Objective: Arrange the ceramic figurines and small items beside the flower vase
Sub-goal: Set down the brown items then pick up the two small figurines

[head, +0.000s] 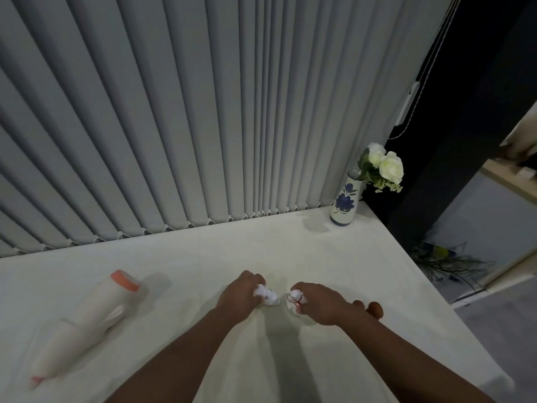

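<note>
Pinching one small white figurine point(268, 295) in my left hand point(238, 295) and another point(296, 298) in my right hand point(319, 303), near the table's point(203, 251) front edge, I judged them light, brittle, far from the vase point(345, 203).

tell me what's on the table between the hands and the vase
Nothing: in the head view, the white table is bare from the left hand and right hand to the vase.
</note>
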`<state>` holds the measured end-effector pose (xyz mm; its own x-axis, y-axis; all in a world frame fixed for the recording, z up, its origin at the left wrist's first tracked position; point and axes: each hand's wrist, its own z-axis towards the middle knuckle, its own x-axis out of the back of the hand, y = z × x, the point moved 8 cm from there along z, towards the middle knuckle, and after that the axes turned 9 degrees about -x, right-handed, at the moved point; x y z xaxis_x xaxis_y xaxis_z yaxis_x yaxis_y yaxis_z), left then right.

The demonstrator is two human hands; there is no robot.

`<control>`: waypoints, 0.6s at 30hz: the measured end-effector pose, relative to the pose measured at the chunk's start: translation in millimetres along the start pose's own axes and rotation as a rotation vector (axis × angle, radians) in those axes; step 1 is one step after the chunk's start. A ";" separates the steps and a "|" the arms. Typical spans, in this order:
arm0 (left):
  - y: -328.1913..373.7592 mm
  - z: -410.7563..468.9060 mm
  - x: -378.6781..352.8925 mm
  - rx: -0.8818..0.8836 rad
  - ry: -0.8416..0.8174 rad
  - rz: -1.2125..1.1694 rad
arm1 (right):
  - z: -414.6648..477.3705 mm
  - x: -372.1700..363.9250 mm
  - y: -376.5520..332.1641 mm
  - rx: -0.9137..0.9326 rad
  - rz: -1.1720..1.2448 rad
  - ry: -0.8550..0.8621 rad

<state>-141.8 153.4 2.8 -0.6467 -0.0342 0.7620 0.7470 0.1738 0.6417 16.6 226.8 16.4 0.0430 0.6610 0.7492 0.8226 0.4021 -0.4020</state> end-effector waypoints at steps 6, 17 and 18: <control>4.9 19.6 -11.8 -0.006 -0.053 0.058 | 12.8 2.0 16.8 -0.002 -0.032 -0.081; -3.9 34.7 -24.2 0.042 -0.080 0.038 | 22.0 -5.5 27.2 0.084 0.074 -0.075; -4.0 35.9 -24.0 0.038 -0.081 0.034 | 22.3 -5.2 29.8 0.067 0.082 -0.055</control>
<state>-134.8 188.9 -21.2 -0.6328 0.0518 0.7725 0.7631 0.2110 0.6109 28.3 249.4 -11.2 0.0755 0.7263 0.6832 0.7777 0.3860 -0.4963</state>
